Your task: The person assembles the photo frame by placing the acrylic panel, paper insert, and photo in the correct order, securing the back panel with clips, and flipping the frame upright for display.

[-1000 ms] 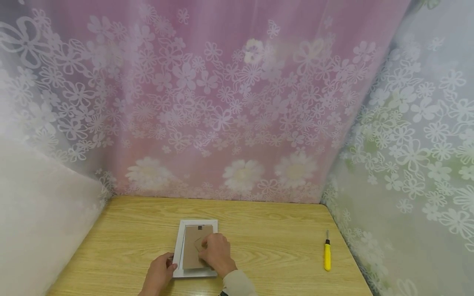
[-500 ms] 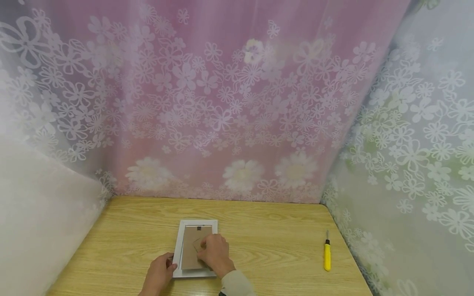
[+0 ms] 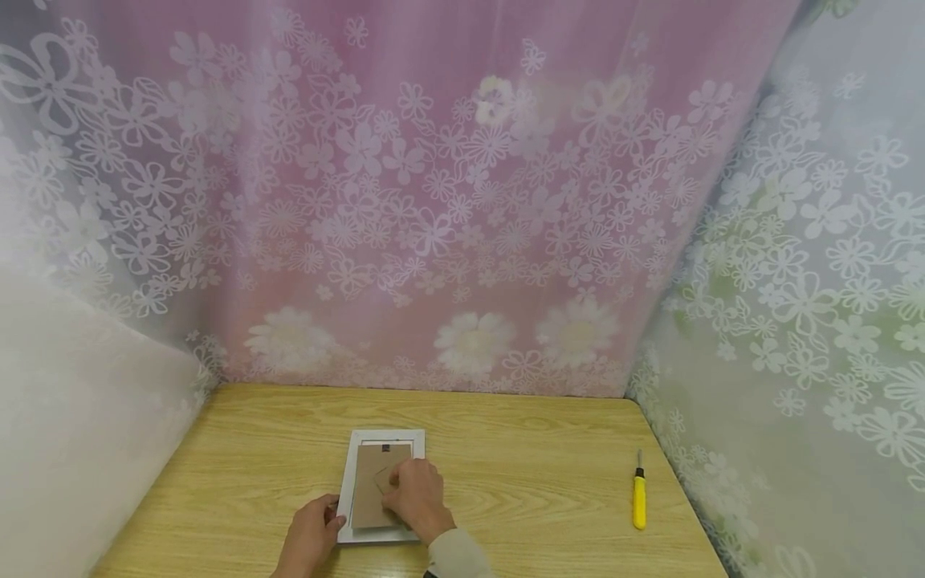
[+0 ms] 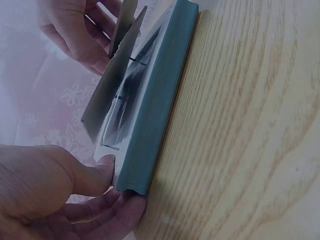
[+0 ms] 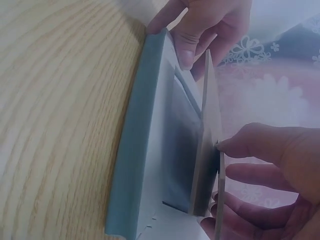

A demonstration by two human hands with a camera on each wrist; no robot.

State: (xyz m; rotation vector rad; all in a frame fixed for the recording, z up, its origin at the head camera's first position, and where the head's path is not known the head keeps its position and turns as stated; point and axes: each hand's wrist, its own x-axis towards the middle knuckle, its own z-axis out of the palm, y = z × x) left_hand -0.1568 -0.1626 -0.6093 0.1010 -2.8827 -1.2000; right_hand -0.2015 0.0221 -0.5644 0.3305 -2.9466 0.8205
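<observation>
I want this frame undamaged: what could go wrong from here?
The right grip seems to pinch the board by its flap, so the board might slip and drop. The board hangs tilted over the frame; its edge could scrape the shiny surface inside. The left grip holds the frame near one corner, so a knock might swivel it.

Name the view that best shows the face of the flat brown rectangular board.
The head view: the flat brown rectangular board faces the camera, partly covered by the right hand. Both wrist views show it narrowed, from the side, over the white rectangular frame.
</observation>
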